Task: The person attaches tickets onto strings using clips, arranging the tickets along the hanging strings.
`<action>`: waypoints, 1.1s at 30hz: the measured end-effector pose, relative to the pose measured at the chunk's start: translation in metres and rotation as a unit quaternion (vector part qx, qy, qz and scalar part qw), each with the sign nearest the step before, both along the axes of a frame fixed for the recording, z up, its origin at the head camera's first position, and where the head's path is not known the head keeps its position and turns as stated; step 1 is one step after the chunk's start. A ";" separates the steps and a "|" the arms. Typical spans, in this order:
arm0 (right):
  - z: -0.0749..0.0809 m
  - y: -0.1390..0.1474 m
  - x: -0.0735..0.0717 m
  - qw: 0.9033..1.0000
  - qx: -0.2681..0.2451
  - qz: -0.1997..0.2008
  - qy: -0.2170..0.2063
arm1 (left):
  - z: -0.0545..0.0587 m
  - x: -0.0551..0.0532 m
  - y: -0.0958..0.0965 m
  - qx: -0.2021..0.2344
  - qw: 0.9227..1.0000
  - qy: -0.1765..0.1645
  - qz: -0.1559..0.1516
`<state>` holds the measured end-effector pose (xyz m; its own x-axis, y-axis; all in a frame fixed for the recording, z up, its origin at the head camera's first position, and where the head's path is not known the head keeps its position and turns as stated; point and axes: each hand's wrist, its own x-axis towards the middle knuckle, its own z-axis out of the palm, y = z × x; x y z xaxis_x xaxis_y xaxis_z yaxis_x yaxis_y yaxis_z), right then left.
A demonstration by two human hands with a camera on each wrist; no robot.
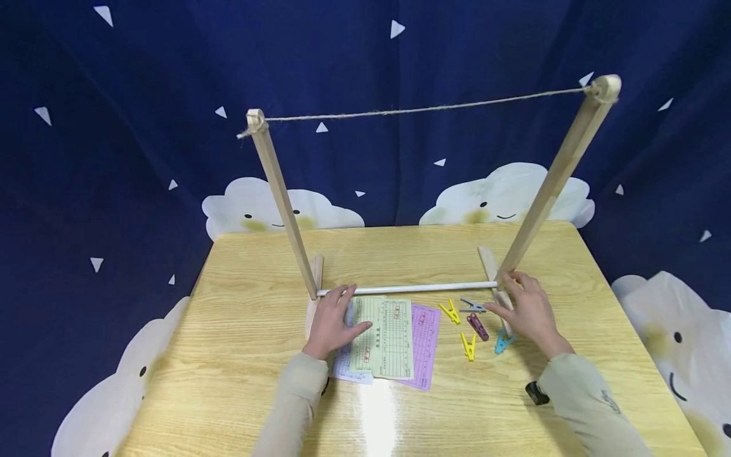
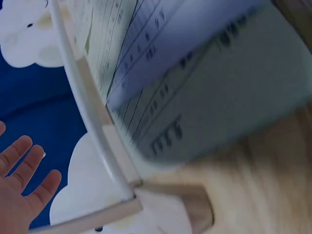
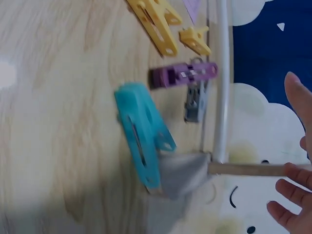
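My left hand (image 1: 330, 322) is above the left edge of the paper slips, beside the foot of the left wooden post (image 1: 283, 206). Its fingers look extended in the left wrist view, and nothing is held. Yellowish slips (image 1: 394, 343) overlap a purple slip (image 1: 424, 346) and a bluish-white slip (image 1: 351, 369). By the lower end of the right wooden post (image 1: 554, 184) is my right hand (image 1: 532, 312), fingers spread and loosely bent, holding nothing. Near it lie yellow clothespins (image 1: 469, 346), a grey clothespin (image 1: 473, 306), a purple clothespin (image 1: 478, 327) and a blue clothespin (image 3: 139, 134).
A string (image 1: 422, 111) is tied between the post tops. Lower down, a white rod (image 1: 422, 287) joins the posts behind the slips. The stand rests on a wooden table (image 1: 245, 355), with a dark blue cloud-patterned curtain (image 1: 365, 57) behind.
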<state>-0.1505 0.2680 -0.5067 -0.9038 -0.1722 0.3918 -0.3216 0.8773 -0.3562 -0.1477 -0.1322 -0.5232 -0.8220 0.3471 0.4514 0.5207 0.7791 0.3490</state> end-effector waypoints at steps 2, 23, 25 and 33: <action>-0.004 -0.004 -0.002 1.000 -0.003 0.004 0.006 | -0.003 -0.002 0.005 0.010 1.000 -0.023 -0.005; -0.042 -0.030 -0.014 0.993 -0.027 0.000 -0.118 | -0.030 -0.022 0.031 0.050 0.984 -0.168 -0.019; -0.043 -0.031 -0.014 0.992 -0.030 -0.007 -0.122 | -0.032 -0.024 0.033 0.045 0.983 -0.176 -0.019; -0.043 -0.038 -0.017 0.987 -0.038 -0.022 -0.155 | -0.038 -0.028 0.035 0.031 0.985 -0.168 -0.031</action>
